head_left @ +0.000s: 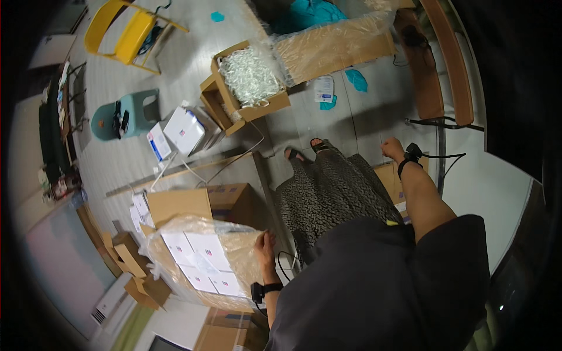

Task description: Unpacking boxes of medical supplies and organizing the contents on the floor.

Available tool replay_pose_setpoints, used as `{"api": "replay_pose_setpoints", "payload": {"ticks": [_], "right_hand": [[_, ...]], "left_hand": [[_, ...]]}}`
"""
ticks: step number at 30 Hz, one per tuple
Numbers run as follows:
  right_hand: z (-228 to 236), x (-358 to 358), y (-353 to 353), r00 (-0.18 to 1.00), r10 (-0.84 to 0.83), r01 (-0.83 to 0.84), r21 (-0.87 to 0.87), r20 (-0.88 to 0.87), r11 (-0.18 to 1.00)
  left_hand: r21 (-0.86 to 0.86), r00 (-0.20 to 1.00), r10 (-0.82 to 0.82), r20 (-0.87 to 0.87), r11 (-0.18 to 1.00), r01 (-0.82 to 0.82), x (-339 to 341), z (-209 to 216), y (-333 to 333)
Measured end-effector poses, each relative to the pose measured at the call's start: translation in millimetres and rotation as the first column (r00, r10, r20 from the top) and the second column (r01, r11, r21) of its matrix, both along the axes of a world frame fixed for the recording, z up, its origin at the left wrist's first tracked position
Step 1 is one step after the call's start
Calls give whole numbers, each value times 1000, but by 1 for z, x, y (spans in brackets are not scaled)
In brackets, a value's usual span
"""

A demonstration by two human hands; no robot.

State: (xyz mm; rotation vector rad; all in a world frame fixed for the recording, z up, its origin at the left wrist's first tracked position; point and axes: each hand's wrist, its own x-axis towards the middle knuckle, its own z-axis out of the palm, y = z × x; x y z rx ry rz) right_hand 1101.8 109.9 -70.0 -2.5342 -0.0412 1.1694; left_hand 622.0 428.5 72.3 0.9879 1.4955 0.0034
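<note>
Head view: a person's left hand (265,248) is curling its fingers at the right edge of an open carton (241,251) sitting near left, where white boxes (209,253) are showing inside a clear plastic liner (153,248); whether it is grasping the edge, one cannot tell. At right, the right hand (393,148) is loosely clenching. A yellow chair (130,44) is standing far left.
</note>
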Motion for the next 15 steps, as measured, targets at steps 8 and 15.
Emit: {"api": "replay_pose_setpoints", "payload": {"ticks": [8, 15], "right_hand": [[-78, 1, 71, 998, 14, -13, -15, 59, 1000], [-249, 19, 144, 996, -15, 17, -31, 84, 999]], "left_hand": [[90, 851, -525, 35, 849, 520, 198, -178, 74], [217, 552, -787, -276, 509, 833, 341, -353, 68]]}}
